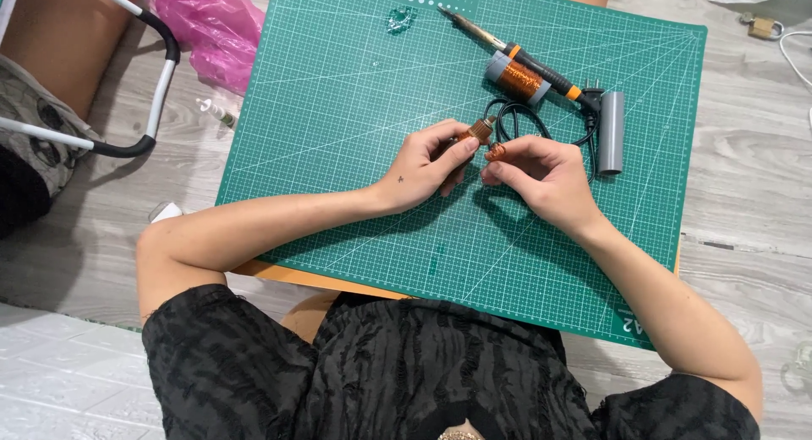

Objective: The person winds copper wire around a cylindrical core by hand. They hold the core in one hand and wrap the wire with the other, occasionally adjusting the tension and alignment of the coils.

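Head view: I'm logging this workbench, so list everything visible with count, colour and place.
cutting mat: 1, green, on the floor
soldering iron: 1, black and orange, mat top
large wire coil: 1, copper on grey, beside the iron
grey tube: 1, mat right
black cord: 1, above the hands
plastic bag: 1, pink, upper left
padlock: 1, brass, upper right
small copper coil: 1, in left hand
left hand: holding that coil
right hand: pinching a small copper piece
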